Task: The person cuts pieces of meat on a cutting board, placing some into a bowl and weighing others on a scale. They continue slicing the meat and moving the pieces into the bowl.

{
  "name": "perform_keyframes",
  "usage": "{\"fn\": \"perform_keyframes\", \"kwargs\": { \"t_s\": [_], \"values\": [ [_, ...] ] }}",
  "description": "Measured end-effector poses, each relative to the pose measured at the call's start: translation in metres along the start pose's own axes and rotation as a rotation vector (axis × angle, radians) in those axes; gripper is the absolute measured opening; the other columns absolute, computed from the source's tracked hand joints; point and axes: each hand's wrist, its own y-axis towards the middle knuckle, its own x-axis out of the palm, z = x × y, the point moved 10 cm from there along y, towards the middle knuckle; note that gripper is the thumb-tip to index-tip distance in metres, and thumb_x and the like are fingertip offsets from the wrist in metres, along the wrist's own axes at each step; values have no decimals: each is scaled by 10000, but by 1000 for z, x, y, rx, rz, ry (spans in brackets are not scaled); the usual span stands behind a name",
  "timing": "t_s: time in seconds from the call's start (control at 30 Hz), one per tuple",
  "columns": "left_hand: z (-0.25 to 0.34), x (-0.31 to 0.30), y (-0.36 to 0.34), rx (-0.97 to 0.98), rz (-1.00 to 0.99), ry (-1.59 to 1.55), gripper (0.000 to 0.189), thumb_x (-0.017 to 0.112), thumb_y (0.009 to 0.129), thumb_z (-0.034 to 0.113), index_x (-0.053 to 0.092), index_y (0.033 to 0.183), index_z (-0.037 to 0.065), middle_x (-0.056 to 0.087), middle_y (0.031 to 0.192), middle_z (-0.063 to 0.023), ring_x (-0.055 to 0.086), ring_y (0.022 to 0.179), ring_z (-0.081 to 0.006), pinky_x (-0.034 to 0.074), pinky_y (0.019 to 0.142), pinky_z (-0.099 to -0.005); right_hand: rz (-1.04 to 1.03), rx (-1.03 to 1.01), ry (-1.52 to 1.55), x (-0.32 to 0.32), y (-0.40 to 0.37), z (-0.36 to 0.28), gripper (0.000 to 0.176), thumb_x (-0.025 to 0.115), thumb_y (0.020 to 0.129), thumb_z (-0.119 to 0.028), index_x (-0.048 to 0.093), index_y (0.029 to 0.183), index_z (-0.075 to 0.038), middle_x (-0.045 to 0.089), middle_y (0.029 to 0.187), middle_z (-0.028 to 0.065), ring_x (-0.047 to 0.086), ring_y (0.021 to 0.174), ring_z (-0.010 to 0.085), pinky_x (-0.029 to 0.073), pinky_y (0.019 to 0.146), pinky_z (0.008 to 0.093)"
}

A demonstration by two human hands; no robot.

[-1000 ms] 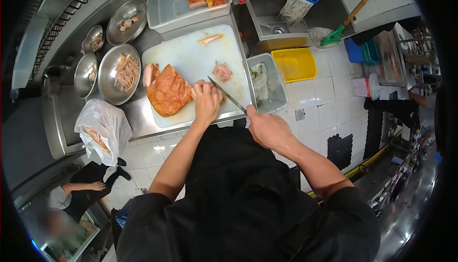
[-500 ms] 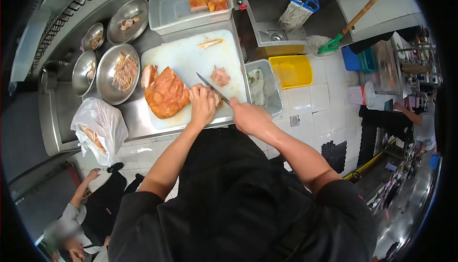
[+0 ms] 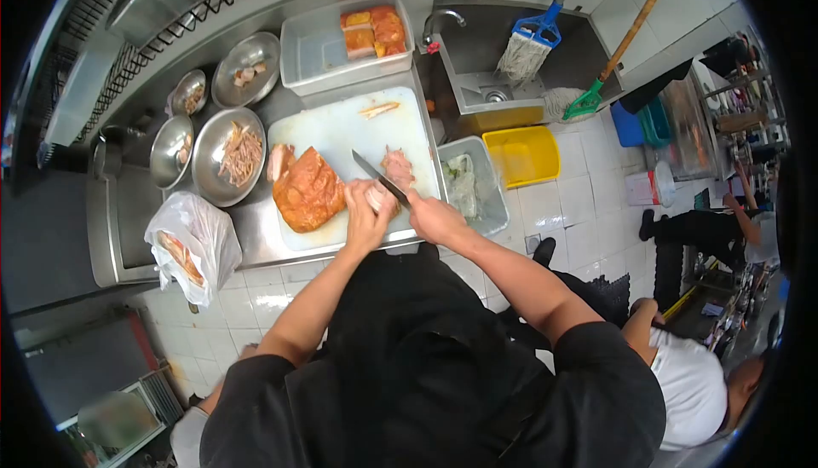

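My right hand [image 3: 437,218] is wrapped round the handle of a knife [image 3: 380,176], its blade pointing up and left over the white cutting board [image 3: 332,127]. With curled fingers my left hand [image 3: 368,212] presses a pale piece of meat [image 3: 388,206] onto the board, close beside the blade. Left of that hand lies a large orange-brown slab of roasted meat [image 3: 308,193], with a smaller pale cut [image 3: 279,161] at its upper left. Just beyond the blade is a small heap of sliced pink meat [image 3: 397,168]. A thin strip [image 3: 379,110] rests near the board's far edge.
Left of the board stand several steel bowls, one with meat strips [image 3: 241,154], and a plastic bag [image 3: 194,242]. A clear tub [image 3: 298,67] holds meat blocks behind. To the right are a grey bin [image 3: 490,187], yellow tub [image 3: 545,140] and sink [image 3: 477,42]. Co-workers stand nearby, one [image 3: 690,383] behind at right.
The view has shifted slightly. The knife still lies beside my left hand, and the pale piece under my fingers shows more. A person in white now appears at lower right.
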Motion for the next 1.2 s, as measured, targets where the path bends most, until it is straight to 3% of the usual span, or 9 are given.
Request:
{"fn": "perform_keyframes", "kwargs": {
  "t_s": [0.07, 0.37, 0.57, 0.7, 0.9, 1.1, 1.13, 1.17, 1.2],
  "values": [
    [14, -4, -7, -7, -36, 26, 935, 917, 710, 232, 348, 1410, -14, 443, 1304, -256, 447, 1258, -416, 384, 1073, -504, 9, -38, 13, -10, -13, 8, 300, 556, 926, -150, 466, 1171, -2, 688, 852, 302, 680, 838, 491, 523, 775, 591],
    [-29, 4, -18, -423, 126, -196, 948, 938, 663, 124, 359, 1403, -3, 549, 1308, -189, 554, 1238, -306, 447, 1069, -437, 163, -84, 115, -49, -30, 35, 254, 552, 952, -162, 454, 1102, 18, 670, 844, 325, 644, 810, 536, 494, 754, 617],
    [1, -9, -8, -864, -43, -1849, 632, 637, 928, 477, 480, 1368, 52, 579, 1314, -133, 583, 1186, -320, 495, 988, -519, 118, -156, 172, -42, -37, 31, 274, 549, 954, -181, 470, 1117, 24, 659, 879, 339, 636, 852, 536, 486, 775, 611],
    [42, -81, 57, -684, -112, -1844, 675, 542, 937, 523, 499, 1432, 67, 556, 1394, -156, 574, 1218, -327, 506, 950, -543, 5, -173, 109, 9, -17, 44, 317, 551, 954, -233, 518, 1160, 6, 663, 939, 333, 636, 882, 537, 500, 777, 592],
    [213, -314, 220, 391, -6, -1053, 913, 687, 807, 482, 402, 1464, -85, 622, 1263, -240, 668, 1079, -343, 577, 852, -493, 59, -109, 133, 43, -1, 38, 350, 567, 938, -259, 501, 1113, 36, 667, 915, 343, 657, 898, 525, 515, 806, 579],
    [360, -469, 400, 657, 134, -490, 444, 483, 1037, 282, 554, 1342, -34, 671, 1226, -144, 644, 1161, -250, 533, 968, -411, 7, -7, 111, 39, 1, 27, 395, 521, 952, -270, 502, 1197, 40, 657, 1016, 386, 648, 972, 539, 504, 907, 589],
    [421, -437, 384, 760, -704, -494, 238, 623, 979, 219, 648, 1100, 15, 646, 963, -23, 620, 894, -121, 504, 781, -242, 8, 4, 103, 37, 0, 26, 389, 519, 950, -260, 504, 1197, 40, 657, 1020, 385, 651, 977, 533, 505, 911, 587],
    [407, -465, 418, 652, 238, -412, 278, 534, 1007, 259, 704, 934, 51, 655, 809, 18, 605, 754, -94, 475, 700, -227, 14, 4, 105, 38, 2, 27, 389, 519, 950, -260, 504, 1197, 40, 657, 1020, 385, 651, 977, 533, 505, 911, 587],
    [413, -468, 454, 657, 65, -250, 241, 580, 991, 229, 723, 921, 47, 676, 810, 3, 592, 710, -95, 478, 670, -245, 19, 5, 102, 42, 5, 31, 390, 520, 949, -261, 505, 1195, 41, 659, 1024, 379, 652, 980, 530, 506, 911, 586]
  ]
}}
